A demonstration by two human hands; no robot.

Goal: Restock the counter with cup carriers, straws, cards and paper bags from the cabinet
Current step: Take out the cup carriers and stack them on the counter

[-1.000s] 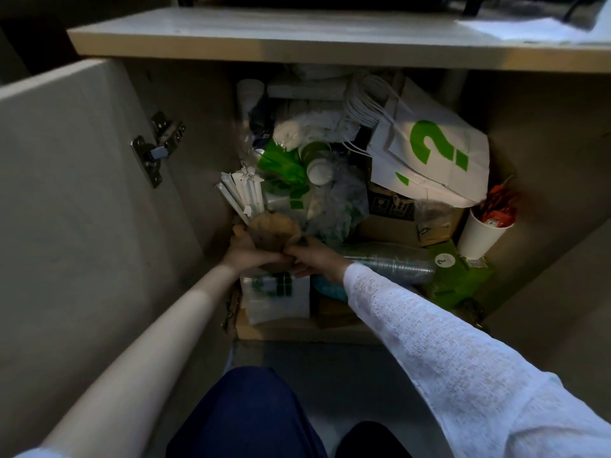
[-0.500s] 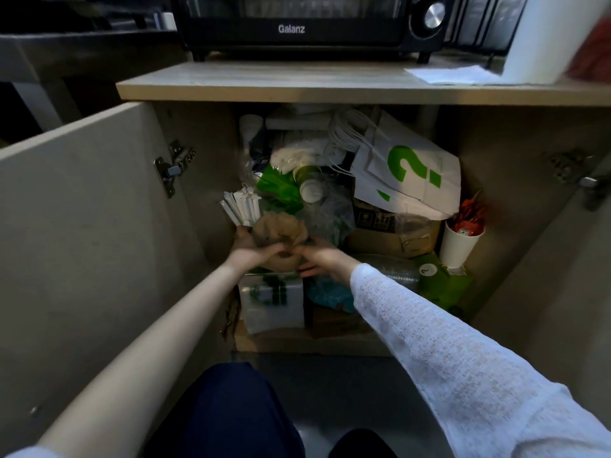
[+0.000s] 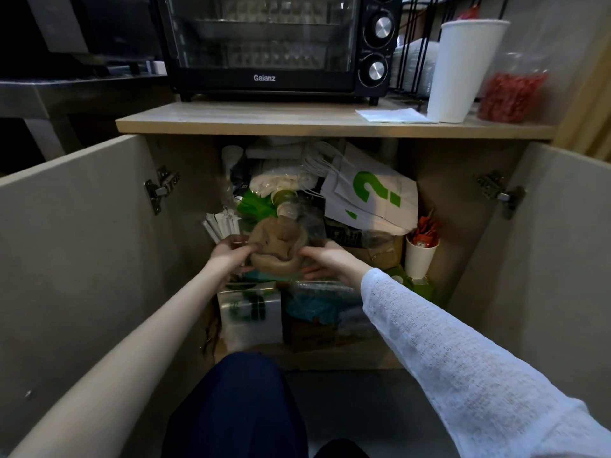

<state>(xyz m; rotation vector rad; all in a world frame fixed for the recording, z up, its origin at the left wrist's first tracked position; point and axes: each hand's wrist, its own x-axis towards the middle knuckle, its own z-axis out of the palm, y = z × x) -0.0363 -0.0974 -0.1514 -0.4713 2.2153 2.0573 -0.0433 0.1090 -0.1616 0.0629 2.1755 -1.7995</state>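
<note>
A brown moulded cup carrier stack (image 3: pixel 276 247) is held between both hands inside the open cabinet. My left hand (image 3: pixel 229 251) grips its left edge, thumb on top. My right hand (image 3: pixel 325 261) holds its right edge with fingers curled under it. Wrapped white straws (image 3: pixel 222 223) stand just left of the stack. White paper bags with a green question mark (image 3: pixel 372 195) lean at the back right. No cards can be made out in the clutter.
The wooden counter (image 3: pixel 264 122) above carries a black Galanz oven (image 3: pixel 274 44), a tall white cup (image 3: pixel 461 69), a napkin (image 3: pixel 390 114) and a jar of red bits (image 3: pixel 510 90). Both cabinet doors (image 3: pixel 76 252) stand open. A small cup of red packets (image 3: pixel 421 256) sits at right.
The view has tilted up, bringing the counter and oven into sight. Both hands have lifted the brown carrier stack slightly and spread wider on its edges.
</note>
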